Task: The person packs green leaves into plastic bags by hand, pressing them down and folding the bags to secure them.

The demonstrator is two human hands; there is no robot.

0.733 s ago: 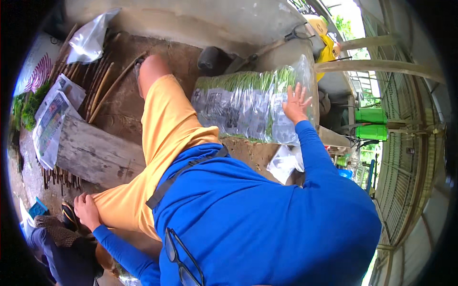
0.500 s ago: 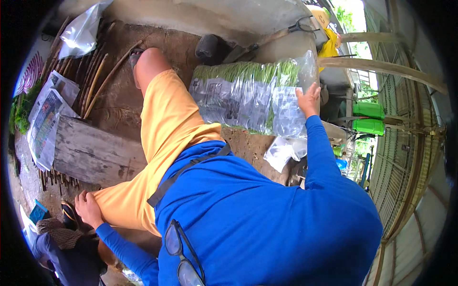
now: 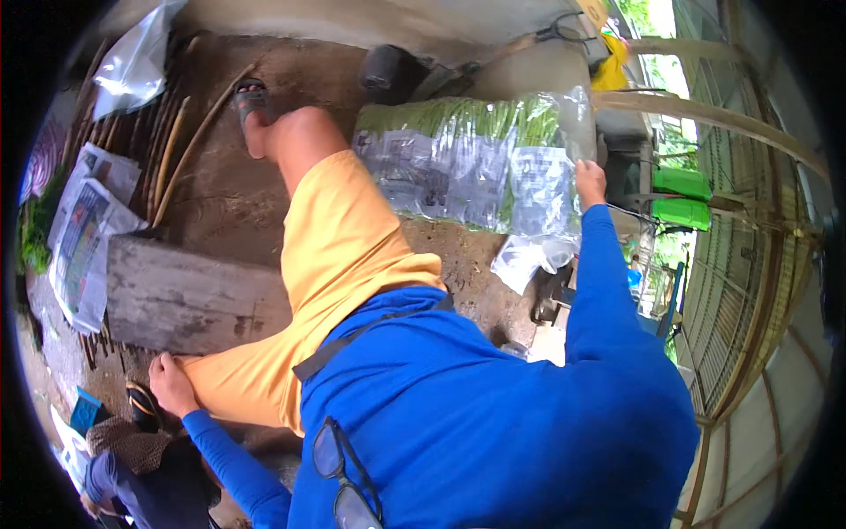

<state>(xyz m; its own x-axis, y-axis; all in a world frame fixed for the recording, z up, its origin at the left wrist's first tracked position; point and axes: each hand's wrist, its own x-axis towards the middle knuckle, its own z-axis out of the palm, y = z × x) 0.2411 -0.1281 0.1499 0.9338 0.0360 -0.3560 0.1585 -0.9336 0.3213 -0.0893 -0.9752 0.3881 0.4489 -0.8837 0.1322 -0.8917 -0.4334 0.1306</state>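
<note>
A long clear plastic bag [image 3: 539, 181] lies in front of me, packed with bunches of thin green vegetable stalks [image 3: 493, 119] wrapped in printed newspaper. At the bag's right end, my right hand [image 3: 590, 183] is closed on the edge of the plastic, its fingers pressed together. My left hand [image 3: 172, 385] rests over my left knee, holding nothing, with the fingers bent loosely over the orange shorts [image 3: 352, 225].
Wooden sticks [image 3: 167, 159], newspaper sheets [image 3: 92, 238] and a grey plank [image 3: 189, 291] lie to the left. A dark container [image 3: 388, 75] stands by the wall. White plastic [image 3: 529, 260] sits below the bag. Another person [image 3: 150, 476] is at the lower left.
My right hand has gone from lying spread on the bag to gripping its right edge, slightly farther right. My right leg has shifted, bringing the sandalled foot into fuller view.
</note>
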